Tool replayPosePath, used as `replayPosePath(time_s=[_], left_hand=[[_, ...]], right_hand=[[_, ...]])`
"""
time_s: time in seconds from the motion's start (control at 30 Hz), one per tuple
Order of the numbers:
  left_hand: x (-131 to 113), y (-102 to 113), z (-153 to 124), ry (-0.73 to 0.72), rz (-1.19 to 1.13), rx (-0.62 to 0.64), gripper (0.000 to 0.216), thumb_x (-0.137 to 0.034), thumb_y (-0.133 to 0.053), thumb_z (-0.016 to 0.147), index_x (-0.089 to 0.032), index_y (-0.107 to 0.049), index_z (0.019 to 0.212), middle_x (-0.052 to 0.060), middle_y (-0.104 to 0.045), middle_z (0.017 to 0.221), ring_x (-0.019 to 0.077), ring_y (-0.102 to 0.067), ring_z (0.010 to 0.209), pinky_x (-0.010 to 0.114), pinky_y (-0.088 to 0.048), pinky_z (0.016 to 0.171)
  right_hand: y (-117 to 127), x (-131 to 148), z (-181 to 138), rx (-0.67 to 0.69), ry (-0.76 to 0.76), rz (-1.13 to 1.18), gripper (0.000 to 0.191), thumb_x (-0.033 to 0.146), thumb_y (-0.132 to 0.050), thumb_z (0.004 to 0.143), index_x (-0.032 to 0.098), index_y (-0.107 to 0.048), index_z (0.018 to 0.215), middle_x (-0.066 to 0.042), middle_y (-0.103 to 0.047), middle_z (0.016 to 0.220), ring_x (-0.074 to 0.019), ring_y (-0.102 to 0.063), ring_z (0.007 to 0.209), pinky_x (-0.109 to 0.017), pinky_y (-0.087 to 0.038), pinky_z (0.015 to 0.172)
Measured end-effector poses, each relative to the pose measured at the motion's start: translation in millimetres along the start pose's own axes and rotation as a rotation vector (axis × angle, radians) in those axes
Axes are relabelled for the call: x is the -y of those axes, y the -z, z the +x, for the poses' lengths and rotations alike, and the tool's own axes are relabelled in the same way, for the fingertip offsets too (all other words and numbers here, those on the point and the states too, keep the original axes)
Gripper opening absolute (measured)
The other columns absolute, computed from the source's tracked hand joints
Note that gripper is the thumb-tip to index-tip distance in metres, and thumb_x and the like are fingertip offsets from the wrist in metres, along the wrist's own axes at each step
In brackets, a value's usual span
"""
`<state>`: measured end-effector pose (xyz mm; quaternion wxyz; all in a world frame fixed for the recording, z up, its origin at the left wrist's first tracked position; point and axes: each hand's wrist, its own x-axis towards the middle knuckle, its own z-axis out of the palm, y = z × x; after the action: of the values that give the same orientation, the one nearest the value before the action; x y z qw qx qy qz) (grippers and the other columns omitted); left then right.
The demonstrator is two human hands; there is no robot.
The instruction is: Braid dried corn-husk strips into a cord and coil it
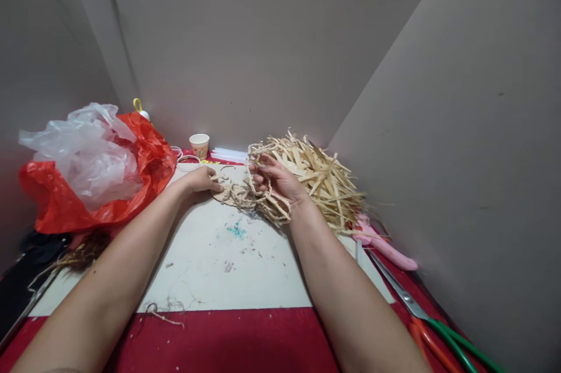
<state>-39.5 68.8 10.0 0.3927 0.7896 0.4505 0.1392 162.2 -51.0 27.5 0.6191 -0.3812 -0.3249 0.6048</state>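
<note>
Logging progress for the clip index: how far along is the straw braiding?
Done: a small flat coil lies under the left hand. In hand: the right hand holds a loop of braid. Left: a big straw pile, all loose.

My bare forearms reach from near toward the far middle, converging. My left hand point(202, 179) lies palm down, fingers bent; my right hand point(277, 181), just right, curls its fingers closed.

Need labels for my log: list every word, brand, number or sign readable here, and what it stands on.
No text can be read.
Paper cup: reddish print, too small and blurred to read.
Red bag, scissors, straw: no lettering visible.
</note>
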Motion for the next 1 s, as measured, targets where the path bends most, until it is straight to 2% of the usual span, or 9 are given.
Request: replayPosePath(time_s=[0.23, 0.37, 0.47, 0.6, 0.7, 0.77, 0.87, 0.93, 1.0], left_hand=[[17.1, 36.9, 3.3, 0.153, -0.210, -0.239, 0.029, -0.019, -0.086, 0.051, -0.019, -0.057, 0.055, -0.003, -0.050, 0.046, 0.0107, -0.042, 0.044, 0.026, -0.029, 0.047], [28.6, 38.9, 10.7, 0.218, -0.204, -0.395, 0.026, -0.018, -0.080, 0.059, -0.019, -0.054, 0.055, -0.002, -0.052, 0.048, 0.0106, -0.043, 0.046, 0.025, -0.030, 0.048], [37.0, 38.3, 14.1, 0.247, -0.147, -0.475, 0.024, -0.018, -0.078, 0.060, -0.018, -0.055, 0.058, -0.001, -0.053, 0.052, 0.0129, -0.048, 0.051, 0.026, -0.034, 0.051], [36.3, 39.1, 13.2, 0.265, -0.019, -0.619, 0.018, -0.016, -0.076, 0.061, -0.019, -0.060, 0.070, 0.005, -0.062, 0.066, 0.0220, -0.061, 0.071, 0.029, -0.040, 0.062], [18.5, 30.3, 8.7, 0.141, 0.101, -0.745, 0.006, -0.021, -0.068, 0.074, -0.019, -0.063, 0.077, 0.009, -0.066, 0.076, 0.0233, -0.062, 0.076, 0.030, -0.039, 0.064], [1.5, 17.7, 3.8, 0.045, -0.033, -0.580, 0.015, -0.028, -0.063, 0.081, -0.017, -0.063, 0.071, 0.006, -0.064, 0.066, 0.0184, -0.058, 0.062, 0.028, -0.037, 0.058], [-21.3, -3.1, -5.0, -0.023, -0.124, -0.180, 0.034, -0.040, -0.070, 0.079, -0.017, -0.059, 0.056, 0.000, -0.053, 0.048, 0.0111, -0.039, 0.043, 0.027, -0.030, 0.050], [-30.5, -11.5, -9.6, -0.047, -0.160, -0.097, 0.036, -0.032, -0.076, 0.074, -0.017, -0.054, 0.050, -0.004, -0.045, 0.042, 0.0086, -0.032, 0.041, 0.026, -0.026, 0.048], [-34.3, -12.7, -11.4, -0.041, -0.190, -0.127, 0.033, -0.022, -0.074, 0.074, -0.017, -0.054, 0.049, -0.004, -0.045, 0.041, 0.0079, -0.032, 0.041, 0.025, -0.025, 0.048]], right_hand=[[8.9, 14.0, -9.2, 0.001, 0.140, 0.027, 0.036, 0.021, -0.066, 0.062, 0.023, -0.058, 0.097, 0.005, -0.056, 0.075, -0.0067, -0.035, 0.052, -0.018, -0.025, 0.047], [9.1, 17.9, -13.7, -0.022, 0.166, -0.083, 0.023, 0.038, -0.058, 0.072, 0.023, -0.056, 0.090, 0.002, -0.050, 0.071, -0.0110, -0.036, 0.055, -0.022, -0.024, 0.049], [4.8, 13.9, -15.0, 0.004, 0.166, -0.164, 0.027, 0.048, -0.059, 0.074, 0.024, -0.053, 0.082, 0.003, -0.045, 0.062, -0.0127, -0.041, 0.054, -0.023, -0.029, 0.049], [-6.6, 0.5, -13.2, 0.175, 0.071, -0.350, 0.033, 0.052, -0.069, 0.073, 0.022, -0.058, 0.081, 0.003, -0.055, 0.058, -0.0109, -0.046, 0.048, -0.023, -0.036, 0.046], [-21.0, -16.5, -10.8, 0.372, -0.057, -0.542, 0.032, 0.048, -0.071, 0.076, 0.018, -0.063, 0.085, 0.001, -0.061, 0.062, -0.0101, -0.054, 0.050, -0.022, -0.040, 0.048], [-32.2, -30.1, -10.1, 0.493, -0.119, -0.644, 0.026, 0.042, -0.069, 0.081, 0.017, -0.064, 0.084, 0.001, -0.061, 0.063, -0.0096, -0.056, 0.054, -0.021, -0.042, 0.052], [-46.7, -48.1, -10.6, 0.632, -0.157, -0.766, 0.018, 0.032, -0.062, 0.086, 0.015, -0.063, 0.081, 0.001, -0.062, 0.066, -0.0089, -0.056, 0.057, -0.021, -0.044, 0.056], [-52.4, -54.4, -11.4, 0.699, -0.132, -0.871, 0.014, 0.027, -0.059, 0.086, 0.015, -0.062, 0.078, 0.001, -0.062, 0.068, -0.0093, -0.056, 0.058, -0.022, -0.044, 0.058], [-54.5, -54.6, -11.7, 0.741, -0.068, -0.973, 0.012, 0.024, -0.060, 0.085, 0.015, -0.062, 0.076, 0.002, -0.060, 0.068, -0.0094, -0.053, 0.059, -0.022, -0.042, 0.058]])
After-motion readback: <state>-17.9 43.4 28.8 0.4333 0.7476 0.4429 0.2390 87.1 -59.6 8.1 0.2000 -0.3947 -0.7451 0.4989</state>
